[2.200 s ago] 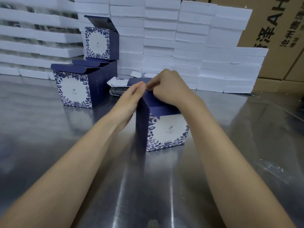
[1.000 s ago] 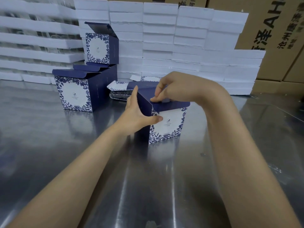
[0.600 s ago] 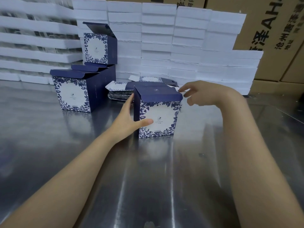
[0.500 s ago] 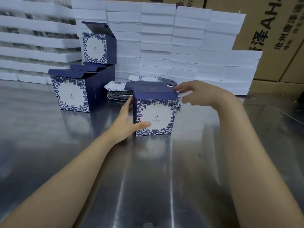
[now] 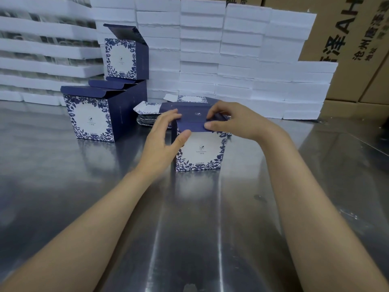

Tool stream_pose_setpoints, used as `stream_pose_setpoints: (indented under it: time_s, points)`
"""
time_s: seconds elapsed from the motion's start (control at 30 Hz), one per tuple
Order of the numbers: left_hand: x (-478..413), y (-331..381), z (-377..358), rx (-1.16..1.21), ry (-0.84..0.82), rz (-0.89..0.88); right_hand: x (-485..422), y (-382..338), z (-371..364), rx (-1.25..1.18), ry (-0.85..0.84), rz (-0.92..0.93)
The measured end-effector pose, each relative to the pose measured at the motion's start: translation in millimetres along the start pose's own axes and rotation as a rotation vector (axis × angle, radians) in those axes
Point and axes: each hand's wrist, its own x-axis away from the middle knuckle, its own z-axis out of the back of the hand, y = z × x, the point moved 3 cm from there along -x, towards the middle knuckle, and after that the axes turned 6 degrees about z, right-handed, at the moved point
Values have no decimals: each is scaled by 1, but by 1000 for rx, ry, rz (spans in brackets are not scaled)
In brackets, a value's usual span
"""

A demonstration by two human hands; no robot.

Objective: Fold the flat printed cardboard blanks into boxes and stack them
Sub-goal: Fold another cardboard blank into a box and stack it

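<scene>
The box in work point(image 5: 200, 152) stands upright on its base at the centre of the steel surface point(image 5: 189, 228), with the white, blue-flowered front panel facing the camera. It is close to cubic, so no long axis stands out. Its navy lid flap point(image 5: 192, 121) lies forward over the top opening, with the long edge running left to right and the front strip overlapping the top of the front panel. The left hand point(image 5: 162, 140) braces the upper left corner: its grip is spread, with the fingers nearly straight along the lid's left end and the thumb pressed on the front panel. The right hand point(image 5: 231, 121) pinches the right end of the lid flap, its grip closed between the thumb in front and the curled fingers on top. Just behind the box lies one stack of flat blanks point(image 5: 150, 118). To the left, well apart, stand the folded boxes with lids raised: one front box point(image 5: 90, 119) on the surface, a second lid showing directly behind it, and one upper box point(image 5: 124, 57) stacked above the rear. White foam slabs point(image 5: 200, 49) are stacked in several columns along the back. Brown cartons point(image 5: 347, 39) stand at the right.
</scene>
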Motion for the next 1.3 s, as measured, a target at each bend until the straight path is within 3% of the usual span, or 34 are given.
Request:
stream_pose_setpoints:
  time_s: [0.13, 0.23, 0.37, 0.6, 0.8, 0.93, 1.13, 1.3]
  points:
    - [1, 12, -1, -104, 59, -117, -2, 3, -2, -24, 65, 65]
    - [2, 20, -4, -125, 83, -158, -2, 8, -11, -176, 162, 93]
    - [-3, 25, -5, -171, 132, -150, 3, 17, -22, -395, 291, 142]
    - [-10, 29, -4, -87, 193, -28, 5, 14, -33, -436, 434, 172]
    - [-8, 28, -4, -76, 180, -4, 4, 11, -36, -422, 451, 197]
    - [-3, 18, -2, 18, 110, -38, 4, 24, -34, -618, 469, 120]
    - [-2, 4, 4, 73, 139, -42, 5, 42, -41, -717, 464, -23]
    - [-3, 3, 3, 39, 111, -88, 10, 35, -41, -444, 377, 107]
